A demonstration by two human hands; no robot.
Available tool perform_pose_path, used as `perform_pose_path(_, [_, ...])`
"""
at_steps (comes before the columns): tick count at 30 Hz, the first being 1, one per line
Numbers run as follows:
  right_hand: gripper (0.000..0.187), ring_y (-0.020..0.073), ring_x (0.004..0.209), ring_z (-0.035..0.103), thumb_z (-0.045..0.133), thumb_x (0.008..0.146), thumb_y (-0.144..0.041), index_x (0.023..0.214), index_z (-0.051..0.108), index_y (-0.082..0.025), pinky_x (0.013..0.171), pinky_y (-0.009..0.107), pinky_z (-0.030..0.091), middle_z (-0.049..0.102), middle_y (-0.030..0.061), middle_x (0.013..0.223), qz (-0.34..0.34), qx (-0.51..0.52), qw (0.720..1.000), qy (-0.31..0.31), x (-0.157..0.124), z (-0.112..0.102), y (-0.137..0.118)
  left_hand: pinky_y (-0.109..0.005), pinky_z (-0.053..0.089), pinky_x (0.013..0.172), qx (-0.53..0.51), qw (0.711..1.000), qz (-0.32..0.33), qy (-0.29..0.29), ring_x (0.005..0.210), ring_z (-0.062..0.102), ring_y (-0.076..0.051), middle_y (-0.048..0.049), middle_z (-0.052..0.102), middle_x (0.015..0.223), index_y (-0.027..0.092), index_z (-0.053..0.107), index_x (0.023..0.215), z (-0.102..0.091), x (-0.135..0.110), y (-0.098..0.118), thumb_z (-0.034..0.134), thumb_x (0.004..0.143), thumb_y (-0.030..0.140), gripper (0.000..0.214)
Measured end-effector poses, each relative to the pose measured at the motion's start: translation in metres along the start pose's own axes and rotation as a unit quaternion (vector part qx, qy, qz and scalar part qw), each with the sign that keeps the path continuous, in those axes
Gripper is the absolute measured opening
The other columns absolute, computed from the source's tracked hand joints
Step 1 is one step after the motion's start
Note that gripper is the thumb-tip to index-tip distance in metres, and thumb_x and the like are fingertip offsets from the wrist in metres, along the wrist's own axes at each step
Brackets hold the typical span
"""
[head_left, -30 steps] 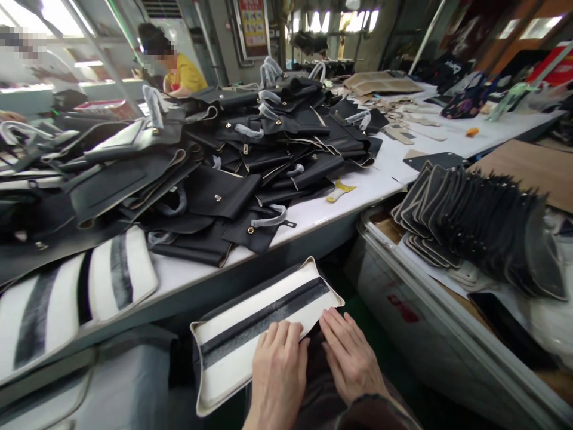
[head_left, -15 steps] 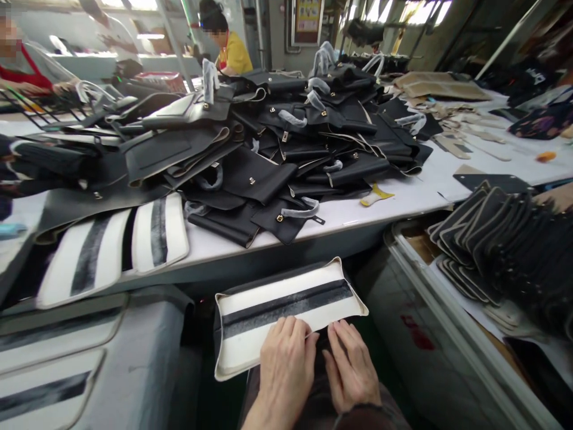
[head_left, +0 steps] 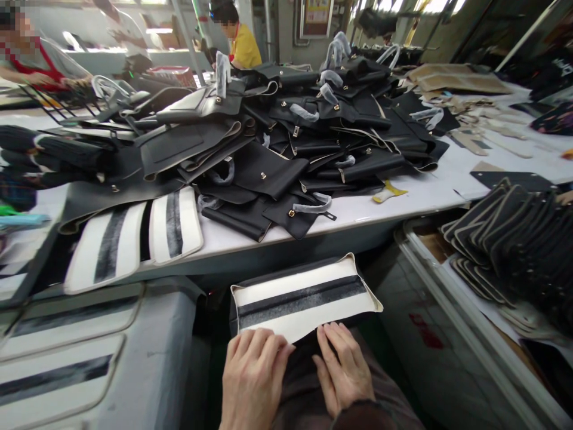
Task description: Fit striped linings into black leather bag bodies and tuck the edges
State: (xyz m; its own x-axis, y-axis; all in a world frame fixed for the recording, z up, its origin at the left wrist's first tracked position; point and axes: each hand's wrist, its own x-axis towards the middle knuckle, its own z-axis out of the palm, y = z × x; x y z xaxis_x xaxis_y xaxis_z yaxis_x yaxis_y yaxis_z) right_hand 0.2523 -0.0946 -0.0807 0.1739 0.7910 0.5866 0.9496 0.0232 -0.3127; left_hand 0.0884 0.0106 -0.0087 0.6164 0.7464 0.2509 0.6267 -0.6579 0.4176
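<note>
A black bag body (head_left: 308,298) rests at my lap, its white inner side with a dark stripe facing up and its pale edges standing up at the corners. My left hand (head_left: 255,370) is closed on its near edge, left of the middle, thumb and fingers pinched together. Further right along the same edge, my right hand (head_left: 344,364) also grips the rim, fingers on top and thumb below. The bag body's underside is hidden.
A pile of black bag parts (head_left: 277,167) with wrapped handles covers the table (head_left: 353,230). White striped panels (head_left: 176,224) lie at left, more on a grey surface (head_left: 170,334). Stacked dark pieces (head_left: 505,233) stand in a bin at right. Co-workers sit behind the table.
My left hand has slid left along the near edge, away from my right hand. The right hand stays on the edge. The whole view has shifted slightly.
</note>
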Motion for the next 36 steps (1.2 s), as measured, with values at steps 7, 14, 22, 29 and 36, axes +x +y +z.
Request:
perform_pose_path(7, [0.058,0.0287,0.118,0.057,0.053,0.091,-0.018,0.147,0.04,-0.014,0.101,0.047,0.051,0.064,0.0127,0.122,-0.046,-0.005,0.999,-0.016,0.001,0.006,-0.008,-0.049,0.023,0.112,0.0,0.999,0.053,0.014,0.092,0.057,-0.018,0.0027,0.066,0.088,0.026,0.061,0.095,-0.012,-0.02,-0.032,0.061,0.089,0.018,0.009])
perform_pose_path(14, [0.057,0.0276,0.116,0.058,0.055,0.09,-0.017,0.146,0.043,-0.014,0.1,0.044,0.052,0.065,0.0125,0.12,-0.058,-0.006,0.998,-0.01,0.006,0.004,-0.013,-0.047,0.019,0.117,-0.045,0.998,0.046,-0.011,0.091,0.058,-0.016,0.0049,0.064,0.081,0.026,0.062,0.089,-0.013,-0.015,-0.034,0.062,0.089,0.019,0.007])
perform_pose_path(22, [0.055,0.0264,0.116,0.057,0.055,0.089,-0.012,0.143,0.045,-0.009,0.103,0.045,0.05,0.065,0.014,0.117,-0.059,-0.005,0.998,-0.009,0.004,0.007,-0.015,-0.04,0.03,0.108,-0.098,0.992,0.074,0.007,0.083,0.055,-0.015,0.0043,0.062,0.082,0.023,0.061,0.088,-0.001,0.004,-0.017,0.062,0.088,0.017,0.006])
perform_pose_path(29, [0.048,0.0263,0.119,0.056,0.056,0.088,-0.013,0.136,0.054,-0.011,0.105,0.046,0.049,0.066,0.0119,0.117,-0.065,0.015,0.998,-0.01,-0.002,0.007,-0.012,-0.045,0.031,0.102,-0.085,0.994,0.048,-0.05,0.081,0.055,-0.017,0.0035,0.059,0.076,0.022,0.058,0.08,0.003,0.007,-0.02,0.056,0.091,0.018,0.012])
perform_pose_path(36, [0.042,0.0243,0.12,0.056,0.056,0.087,-0.017,0.128,0.061,-0.011,0.109,0.042,0.046,0.068,0.0102,0.117,-0.097,-0.011,0.995,-0.013,0.004,0.011,-0.019,-0.048,0.035,0.097,-0.079,0.996,0.025,-0.044,0.08,0.054,-0.019,0.0014,0.058,0.075,0.022,0.056,0.077,0.005,0.012,-0.018,0.053,0.091,0.019,0.015])
